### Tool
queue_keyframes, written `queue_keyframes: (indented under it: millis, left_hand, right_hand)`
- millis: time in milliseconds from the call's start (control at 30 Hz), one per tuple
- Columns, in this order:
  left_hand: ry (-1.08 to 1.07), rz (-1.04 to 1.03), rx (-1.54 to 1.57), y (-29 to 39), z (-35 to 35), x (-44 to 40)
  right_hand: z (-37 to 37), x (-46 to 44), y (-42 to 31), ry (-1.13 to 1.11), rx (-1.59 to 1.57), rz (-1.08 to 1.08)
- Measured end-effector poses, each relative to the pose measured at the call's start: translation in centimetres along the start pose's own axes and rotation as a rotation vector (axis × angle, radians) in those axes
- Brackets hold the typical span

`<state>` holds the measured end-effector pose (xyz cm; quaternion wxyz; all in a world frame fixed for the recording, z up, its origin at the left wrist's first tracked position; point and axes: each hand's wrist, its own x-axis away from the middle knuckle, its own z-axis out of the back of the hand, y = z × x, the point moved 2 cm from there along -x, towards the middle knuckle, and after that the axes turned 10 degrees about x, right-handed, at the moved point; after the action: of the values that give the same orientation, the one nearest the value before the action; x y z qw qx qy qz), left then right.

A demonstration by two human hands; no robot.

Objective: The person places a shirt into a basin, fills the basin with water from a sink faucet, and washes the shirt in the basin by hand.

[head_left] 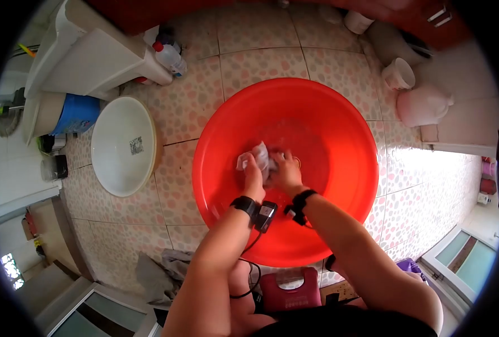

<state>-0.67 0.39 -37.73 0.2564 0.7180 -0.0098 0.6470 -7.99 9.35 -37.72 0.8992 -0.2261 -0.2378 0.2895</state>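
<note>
A large red basin [350, 118] stands on the floor in front of me, with some water in its bottom. Inside it, a wet, pale cloth [258, 151] is bunched up between my hands. My left hand [253, 175] is closed on the cloth, thumb along its near side. My right hand [287, 173] is against the cloth's right side, its fingers bent around a darker, wet part of it; the fingertips are partly hidden and slightly blurred. Both wrists wear black straps, with a small device [266, 216] at the left one.
A white basin [123, 160] stands left of the red one. Behind it are a blue bucket [78, 114] and a red-capped bottle [171, 58]. At the right are a white tub [398, 74] and a pale jug [423, 105]. A pink plastic stool [290, 291] is below me, grey fabric [157, 275] beside it.
</note>
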Motion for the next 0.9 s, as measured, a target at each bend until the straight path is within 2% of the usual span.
queue_keyframes:
  millis: [67,133,200,233,267,300,333,367,400,433,467,500,533,567,600,633,667,733,800,833,900]
  left_hand:
    - [-0.486,-0.049,0.417,0.6,-0.1,-2.5]
    - [-0.498,0.028,0.512,1.0,0.4,-3.1]
    - [-0.897,0.093,0.503,-0.6,0.2,-5.1]
    - [-0.687,0.117,0.481,0.5,-1.0,-0.9]
    - [-0.698,0.112,0.482,1.4,-2.0,1.6]
    - [-0.578,0.144,0.425,1.8,-2.4,3.2]
    - [-0.454,0.176,0.37,1.7,-2.6,3.9]
    - [-0.677,0.042,0.491,-0.7,-2.7,-0.7]
    - [-0.674,0.046,0.492,-0.5,-2.4,-0.4]
    - [-0.767,-0.044,0.387,-0.3,-2.2,0.1]
    - [-0.861,-0.139,0.28,0.1,-2.2,0.5]
    - [-0.867,-0.137,0.277,0.3,-2.4,0.4]
    - [-0.753,-0.133,0.275,0.4,-2.4,0.0]
    - [-0.634,-0.124,0.271,0.3,-2.1,-0.3]
    - [-0.516,-0.12,0.265,0.3,-1.8,-0.5]
    - [-0.399,-0.118,0.257,0.4,-1.5,-0.8]
    - [-0.286,-0.114,0.25,0.4,-1.1,-0.9]
    - [-0.091,-0.03,0.116,1.8,0.0,1.7]
    - [-0.082,-0.344,-0.015,-0.7,0.7,-1.0]
    - [-0.082,-0.343,-0.015,-1.0,0.4,-1.1]
    - [0.024,-1.277,-0.534,0.0,-0.6,-0.1]
  right_hand:
    - [1.9,1.6,-2.1,0.062,-0.115,0.186]
    - [4.3,2.8,-4.0,0.073,-0.229,0.226]
    - [5.4,3.8,-4.7,0.092,-0.342,0.232]
    - [5.7,3.5,-4.8,0.075,-0.298,0.17]
    - [6.0,3.0,-5.0,0.06,-0.254,0.117]
    - [5.7,2.5,-4.9,0.152,-0.136,0.049]
    - [5.9,2.1,-5.2,0.152,-0.135,0.055]
    - [6.2,1.6,-5.4,0.109,-0.227,-0.038]
    - [6.4,1.3,-5.4,0.066,-0.318,-0.14]
    - [5.5,1.0,-4.7,0.151,-0.271,-0.052]
    - [5.5,0.8,-4.2,0.156,-0.267,-0.061]
    - [5.6,0.4,-4.0,0.094,-0.127,-0.099]
    - [5.6,0.1,-3.7,0.026,0.012,-0.139]
    - [4.9,-0.5,-1.4,0.072,0.104,-0.176]
    - [5.3,-1.4,1.0,-0.034,0.09,-0.229]
    - [6.5,-1.2,2.3,0.058,0.155,-0.222]
    - [6.6,-1.0,4.7,0.058,0.156,-0.227]
    - [7.1,-0.5,7.9,0.263,0.558,0.127]
    - [9.2,0.4,7.1,0.272,0.526,0.081]
    - [9.9,0.6,6.2,0.282,0.475,0.044]
    - [9.1,-1.3,6.8,0.269,0.421,0.063]
